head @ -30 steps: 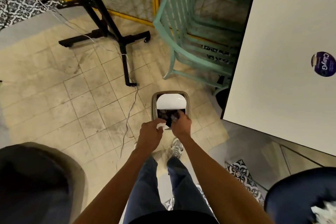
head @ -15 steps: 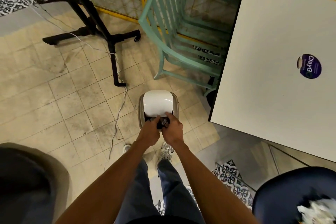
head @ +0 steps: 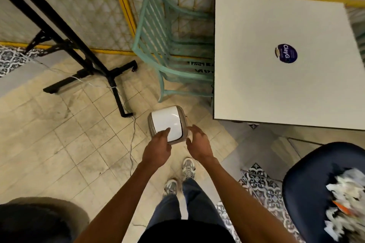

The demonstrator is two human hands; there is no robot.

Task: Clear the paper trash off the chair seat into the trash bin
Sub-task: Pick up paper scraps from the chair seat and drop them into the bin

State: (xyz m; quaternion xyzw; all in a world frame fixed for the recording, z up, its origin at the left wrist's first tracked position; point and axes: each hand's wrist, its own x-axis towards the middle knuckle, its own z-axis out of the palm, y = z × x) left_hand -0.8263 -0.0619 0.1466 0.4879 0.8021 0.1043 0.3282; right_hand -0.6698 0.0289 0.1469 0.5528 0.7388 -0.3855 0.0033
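The small trash bin (head: 167,123) stands on the tiled floor in front of my feet, its white swing lid level and closed. My left hand (head: 158,149) hovers at the lid's near edge with one finger touching it and holds nothing. My right hand (head: 198,144) is just right of the bin, fingers spread and empty. A dark blue chair seat (head: 308,183) sits at the lower right. A heap of crumpled white paper trash (head: 347,203) with an orange scrap lies on it.
A white square table (head: 276,61) with a round purple sticker (head: 286,53) stands right of the bin. A teal slatted chair (head: 167,45) is pushed under it. A black metal stand (head: 88,61) and a loose cable cross the floor at left. A dark padded seat fills the lower left.
The bin's lid has swung closed over the dark opening. Both hands have drawn back from the opening and apart, now empty. My view has lifted and shifted right, showing more of the paper heap.
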